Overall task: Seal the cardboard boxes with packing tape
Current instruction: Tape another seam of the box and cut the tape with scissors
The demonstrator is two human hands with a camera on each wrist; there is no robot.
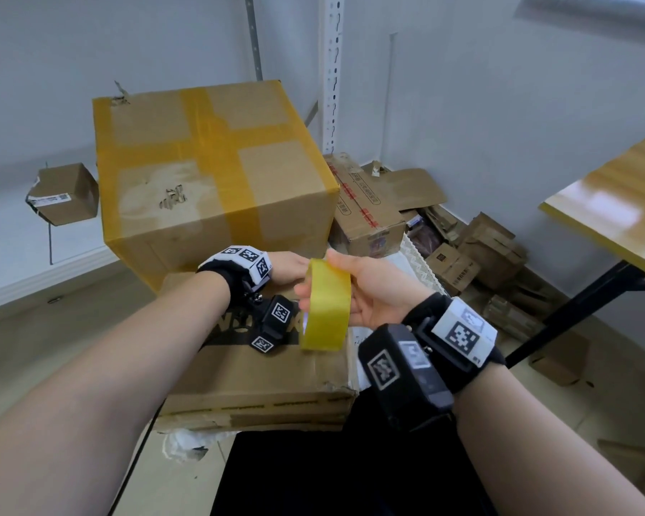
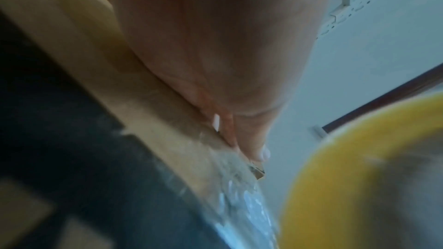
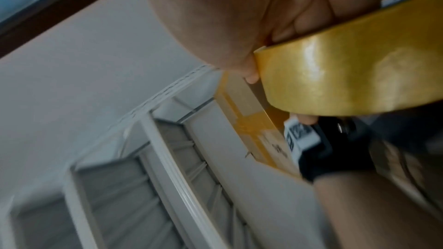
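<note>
While right hand (image 1: 369, 292) grips tape roll (image 1: 326, 305), left hand (image 1: 289, 268) presses box (image 1: 213, 173)

Yellow tape roll (image 1: 326, 305) gripped upright by the right hand (image 1: 373, 292), left hand (image 1: 289, 268) laid beside it — taped box (image 1: 209, 169) stacked behind, lower box (image 1: 261, 381) beneath.

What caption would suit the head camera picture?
Right hand holding a yellow packing tape roll beside the left hand, before an already taped cardboard box.
</note>
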